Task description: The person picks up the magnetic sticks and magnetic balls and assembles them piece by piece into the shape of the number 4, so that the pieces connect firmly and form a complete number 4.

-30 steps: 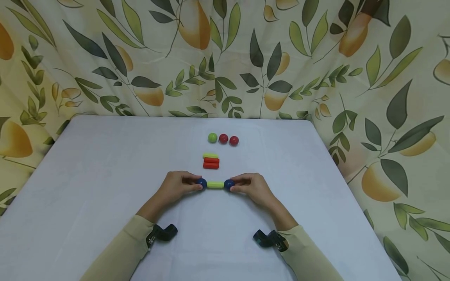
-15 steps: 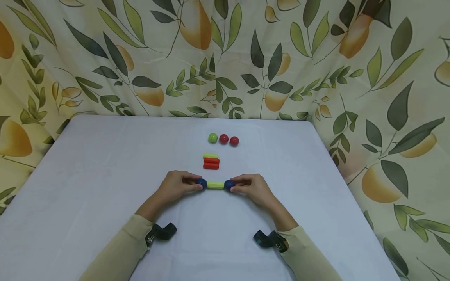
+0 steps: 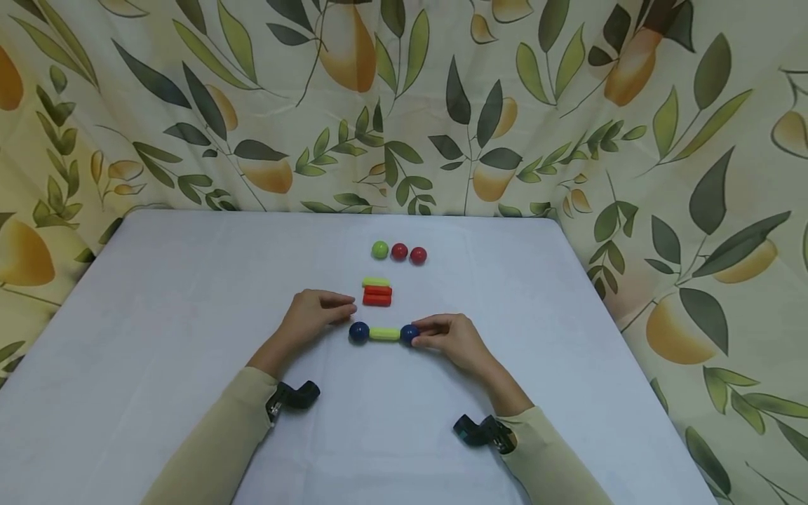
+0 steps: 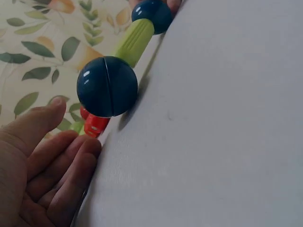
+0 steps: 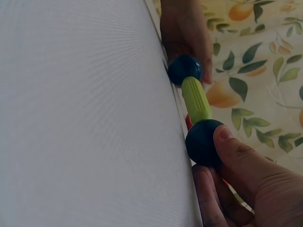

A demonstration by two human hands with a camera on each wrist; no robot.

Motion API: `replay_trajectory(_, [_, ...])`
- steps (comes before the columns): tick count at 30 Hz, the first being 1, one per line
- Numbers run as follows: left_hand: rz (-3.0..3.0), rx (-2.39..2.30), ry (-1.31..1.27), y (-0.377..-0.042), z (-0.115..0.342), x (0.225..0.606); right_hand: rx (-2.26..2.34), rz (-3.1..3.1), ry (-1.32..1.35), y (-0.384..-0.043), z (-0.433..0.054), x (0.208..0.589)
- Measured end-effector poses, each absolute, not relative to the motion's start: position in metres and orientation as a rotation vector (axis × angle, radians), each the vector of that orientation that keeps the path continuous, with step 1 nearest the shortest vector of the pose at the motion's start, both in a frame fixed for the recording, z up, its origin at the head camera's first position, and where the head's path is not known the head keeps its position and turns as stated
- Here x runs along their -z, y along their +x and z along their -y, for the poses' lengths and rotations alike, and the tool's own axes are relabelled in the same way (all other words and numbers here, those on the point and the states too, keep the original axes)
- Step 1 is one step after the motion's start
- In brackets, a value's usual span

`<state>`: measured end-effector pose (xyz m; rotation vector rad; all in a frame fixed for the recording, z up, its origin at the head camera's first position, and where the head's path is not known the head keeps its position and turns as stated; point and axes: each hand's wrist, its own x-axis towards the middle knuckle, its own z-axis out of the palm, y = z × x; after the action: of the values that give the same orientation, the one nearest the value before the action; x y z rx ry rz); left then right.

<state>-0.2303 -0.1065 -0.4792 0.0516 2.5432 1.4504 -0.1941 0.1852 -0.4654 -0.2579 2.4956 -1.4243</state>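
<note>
A yellow-green rod point(image 3: 384, 334) joins two dark blue balls, the left ball point(image 3: 359, 332) and the right ball point(image 3: 409, 334), in one line on the white table. My right hand point(image 3: 456, 340) pinches the right ball between thumb and fingers. My left hand point(image 3: 318, 317) is off the left ball, a little behind and left of it, with relaxed fingers and nothing in them. In the left wrist view a gap shows between the thumb point(image 4: 45, 120) and the left ball point(image 4: 108, 87). Just right of the left fingertips lie two red rods point(image 3: 376, 296).
Behind the red rods lies another yellow-green rod point(image 3: 376, 282). Farther back a green ball point(image 3: 380, 250) and two red balls point(image 3: 408, 253) stand in a row. A leaf-and-fruit patterned cloth point(image 3: 404, 105) hangs behind the table point(image 3: 189, 315).
My left hand has let go of the left blue ball and moved slightly back and left, toward the red rods' level. The right hand stays at its ball.
</note>
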Motion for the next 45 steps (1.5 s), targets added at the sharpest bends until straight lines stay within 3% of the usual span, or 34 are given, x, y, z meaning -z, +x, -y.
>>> replay_trajectory(15, [-2.625, -1.447, -0.038, -0.251, 0.083, 0.482, 1.437, -2.488, -0.249, -0.193, -0.186, 0.465])
replay_trajectory(45, [-2.631, -1.473, -0.020, -0.250, 0.080, 0.488, 1.447, -2.473, -0.279, -0.194, -0.187, 0.465])
